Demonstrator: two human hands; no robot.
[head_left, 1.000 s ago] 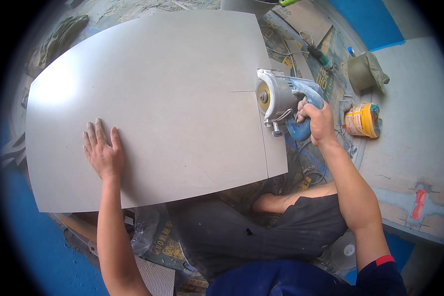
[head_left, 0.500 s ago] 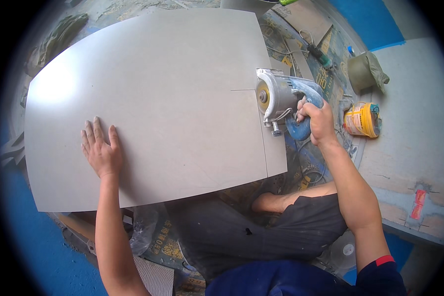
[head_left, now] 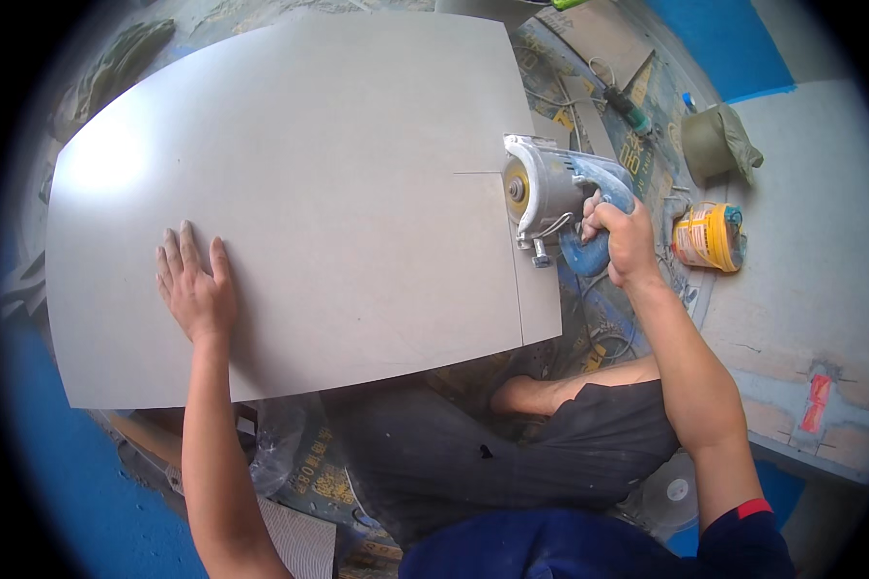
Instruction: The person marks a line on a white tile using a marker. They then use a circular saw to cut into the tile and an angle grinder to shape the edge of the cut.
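A large pale grey tile (head_left: pixel 357 232) lies in front of me, its near edge just above my lap. My left hand (head_left: pixel 198 289) rests flat on its left part, fingers spread. My right hand (head_left: pixel 620 236) is wrapped round the blue handle of a handheld tile saw (head_left: pixel 550 188). The saw sits at the tile's right side, its round yellowish blade housing facing left. A thin straight line runs from below the saw to the near edge, and a short line meets the saw's left side. Whether the blade is spinning cannot be made out.
Right of the saw stands a yellow bucket (head_left: pixel 707 236), with an olive cloth-covered container (head_left: pixel 719 140) behind it. A green-and-black power tool (head_left: pixel 628 109) and cables lie on the littered floor. My bent leg (head_left: pixel 579 381) is close to the tile's near right corner.
The tile's left side and my left hand have shifted very slightly up and to the left. The saw and my right hand are almost where they were.
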